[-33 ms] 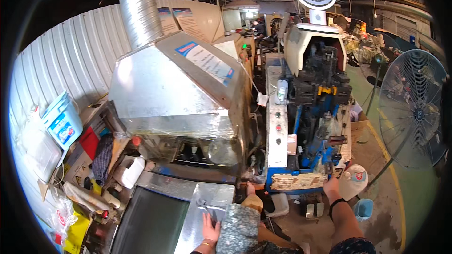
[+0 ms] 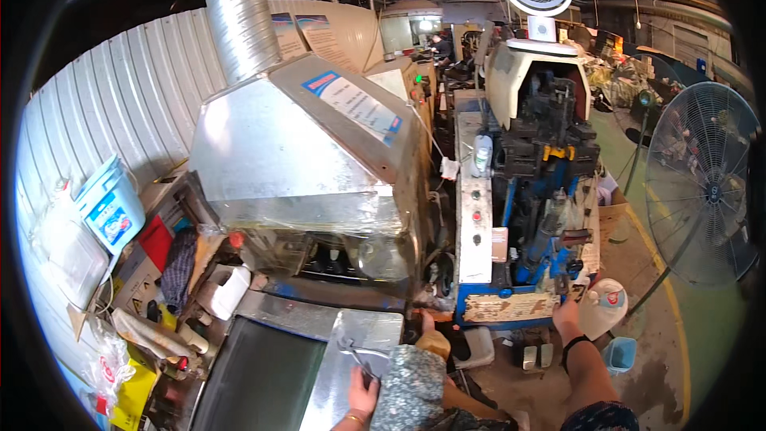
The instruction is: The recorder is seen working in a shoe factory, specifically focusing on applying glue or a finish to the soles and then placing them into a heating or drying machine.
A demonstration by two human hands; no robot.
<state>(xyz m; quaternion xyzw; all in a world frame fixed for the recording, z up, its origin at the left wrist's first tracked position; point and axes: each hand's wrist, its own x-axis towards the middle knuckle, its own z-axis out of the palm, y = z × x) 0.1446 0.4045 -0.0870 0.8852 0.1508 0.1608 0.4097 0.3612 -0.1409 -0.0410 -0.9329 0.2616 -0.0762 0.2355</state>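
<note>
The left hand [image 2: 361, 401] has gathered its fingers [image 2: 357, 379], now half-bent; the slender grey metal tool [image 2: 355, 353] lies at their 12 o'clock on shiny silver sheet metal [image 2: 371, 326], whether gripped I cannot tell; at 2 o'clock, the right hand [image 2: 566, 316] is at the blue-framed machine [image 2: 507, 308], its hold hidden

Left hand [image 2: 362, 393] low, right hand [image 2: 566, 316] forward at arm's length

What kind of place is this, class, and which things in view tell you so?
Most likely a factory workshop: a sheet-metal hood feeds a ribbed metal duct, a blue-framed machine stands beside it, and a large pedestal fan stands at the right.
</note>
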